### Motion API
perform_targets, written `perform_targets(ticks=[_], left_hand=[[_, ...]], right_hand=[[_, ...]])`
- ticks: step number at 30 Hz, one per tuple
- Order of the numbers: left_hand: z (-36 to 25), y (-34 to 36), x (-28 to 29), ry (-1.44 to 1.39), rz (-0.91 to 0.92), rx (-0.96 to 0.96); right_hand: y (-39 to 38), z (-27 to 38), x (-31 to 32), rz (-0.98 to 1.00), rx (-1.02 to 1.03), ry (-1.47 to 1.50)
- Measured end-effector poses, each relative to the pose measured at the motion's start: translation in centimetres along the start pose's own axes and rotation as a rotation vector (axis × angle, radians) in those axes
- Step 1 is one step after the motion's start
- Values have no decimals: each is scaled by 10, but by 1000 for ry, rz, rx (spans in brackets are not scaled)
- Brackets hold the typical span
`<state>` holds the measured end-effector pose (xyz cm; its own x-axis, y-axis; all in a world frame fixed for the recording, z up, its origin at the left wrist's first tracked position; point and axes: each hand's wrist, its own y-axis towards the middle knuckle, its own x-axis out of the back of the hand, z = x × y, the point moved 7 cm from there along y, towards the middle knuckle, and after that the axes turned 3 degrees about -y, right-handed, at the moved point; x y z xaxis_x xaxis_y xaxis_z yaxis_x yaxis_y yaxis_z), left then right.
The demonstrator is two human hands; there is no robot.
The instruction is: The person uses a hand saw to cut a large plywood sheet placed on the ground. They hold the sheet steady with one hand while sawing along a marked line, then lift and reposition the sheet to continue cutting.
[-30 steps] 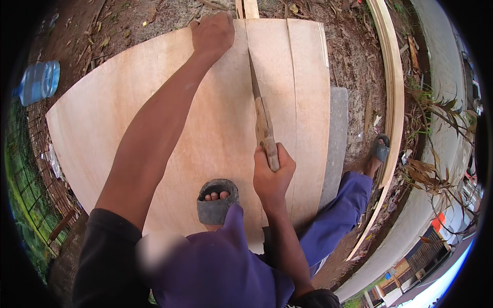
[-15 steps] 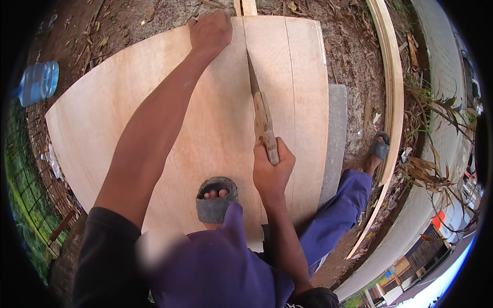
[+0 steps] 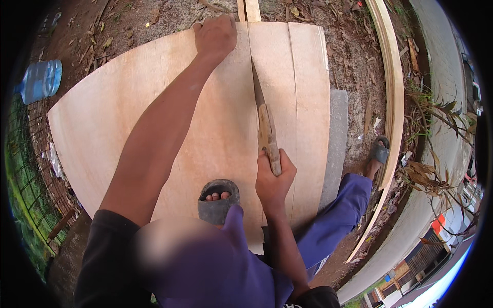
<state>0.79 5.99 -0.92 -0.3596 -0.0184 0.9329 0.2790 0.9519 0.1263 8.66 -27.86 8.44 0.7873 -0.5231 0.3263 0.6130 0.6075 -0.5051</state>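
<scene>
Blue translucent jug [image 3: 42, 82], upper left: contents indistinct. At centre, the right hand [image 3: 275, 178] grips a saw [image 3: 265, 119]; above, the left hand [image 3: 215, 36] rests on plywood [image 3: 221, 123], fingertips hidden, its grip unclear.

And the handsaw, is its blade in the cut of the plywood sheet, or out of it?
In: the handsaw blade disappears into the slit that reaches the far edge of the plywood sheet; its tip is hidden.

Ahead of the right grip [image 3: 276, 180], the saw [image 3: 266, 122] meets the board [image 3: 221, 133]. Farther ahead, a slat [image 3: 252, 11] perhaps runs underneath.
</scene>
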Motion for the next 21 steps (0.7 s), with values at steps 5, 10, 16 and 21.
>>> perform_targets(ticks=[5,10,16,21], left_hand=[[5,-2,-2,-24,56,35],[-2,-1,2,-35,95,23],[2,1,1,-39,57,43],[0,5,-6,-33,90,56]], right_hand=[[-85,-11,57,-19,64,-199],[-137,-17,89,-30,18,-199],[2,-1,0,-23,50,-40],[-123,-22,78,-37,52,-228]])
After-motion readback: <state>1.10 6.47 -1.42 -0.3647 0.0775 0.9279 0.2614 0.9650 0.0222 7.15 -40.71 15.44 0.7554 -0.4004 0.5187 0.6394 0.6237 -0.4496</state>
